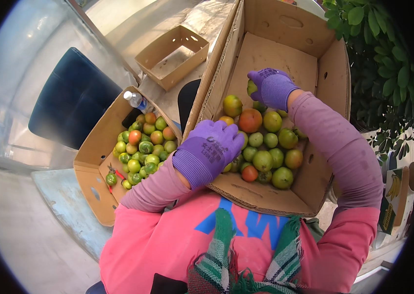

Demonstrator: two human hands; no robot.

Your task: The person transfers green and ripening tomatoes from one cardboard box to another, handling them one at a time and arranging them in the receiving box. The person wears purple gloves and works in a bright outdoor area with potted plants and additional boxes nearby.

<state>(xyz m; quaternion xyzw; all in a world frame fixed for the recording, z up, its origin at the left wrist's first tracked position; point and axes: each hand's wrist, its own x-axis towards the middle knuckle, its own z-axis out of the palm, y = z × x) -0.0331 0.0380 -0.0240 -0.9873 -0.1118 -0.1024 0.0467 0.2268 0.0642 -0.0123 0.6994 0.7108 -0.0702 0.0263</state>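
A large cardboard box (285, 54) leans against my body, its lower half filled with several green, yellow and orange tomatoes (266, 142). My right hand (271, 87), in a purple glove, is inside the box and closed around a green tomato (251, 88) at the far end of the pile. My left hand (209, 149), also in a purple glove, lies over the near left side of the box, fingers resting on the tomatoes there; I cannot see whether it holds one.
A second cardboard box (94, 161) to my left holds several green and orange tomatoes, a water bottle (135, 99) and red-handled clippers (114, 172). A small empty cardboard tray (172, 56) sits farther back. A dark chair (72, 98) stands left, leafy plants (378, 73) right.
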